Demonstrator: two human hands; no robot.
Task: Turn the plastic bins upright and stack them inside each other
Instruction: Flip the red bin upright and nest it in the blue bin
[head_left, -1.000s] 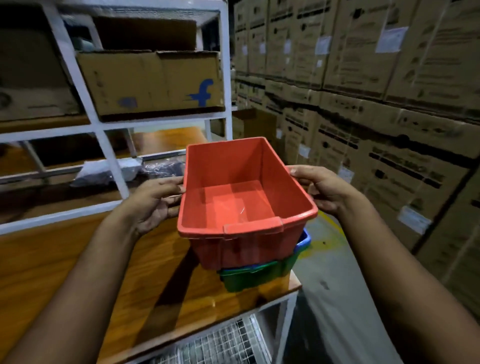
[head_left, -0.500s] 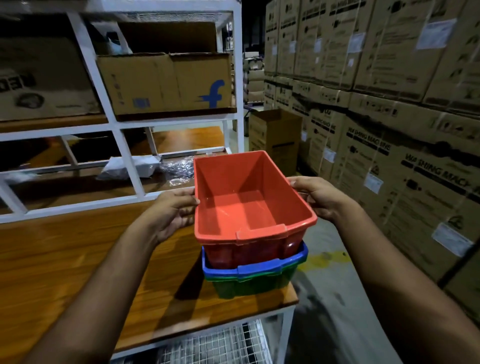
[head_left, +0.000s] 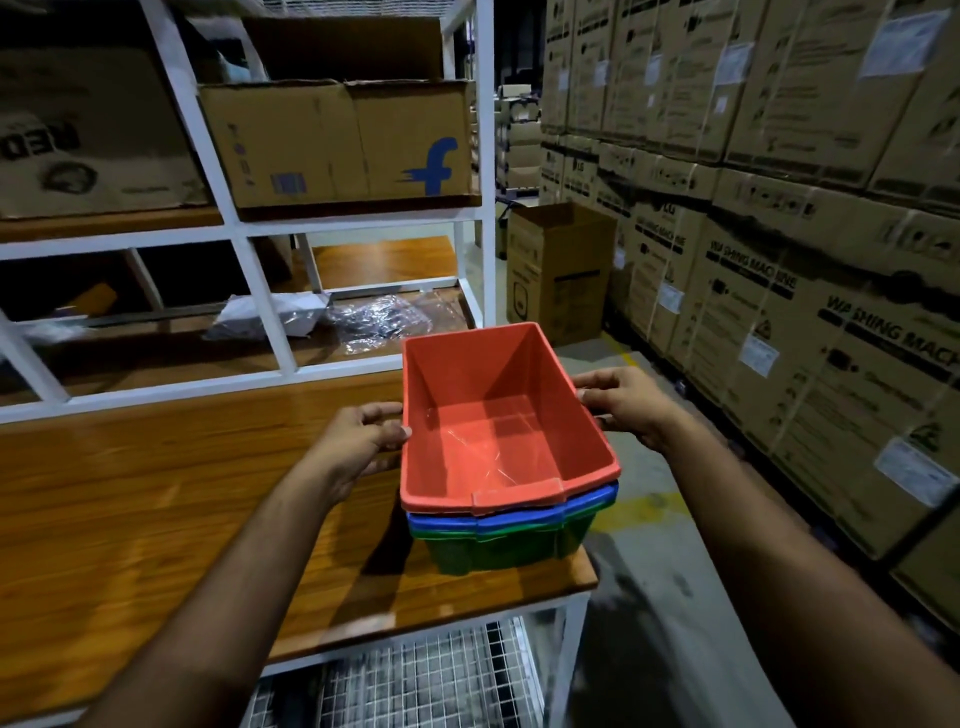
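Red bin (head_left: 498, 447) nested upright in blue bin (head_left: 519, 519) and green bin (head_left: 498, 551), near counter (head_left: 156, 509) right edge; left hand (head_left: 358, 441) and right hand (head_left: 628, 405) grip holding its rims.

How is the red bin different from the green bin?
The red bin sits on top of the stack, so its whole inside shows; the green bin is at the bottom, showing only its outside. Both hands touch the red bin's sides, none touch the green one. Only the green bin rests on the wooden table. Both are upright and nested.

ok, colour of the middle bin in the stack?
Blue: the middle bin shows only its rim, between the red bin and green bin. Head view.
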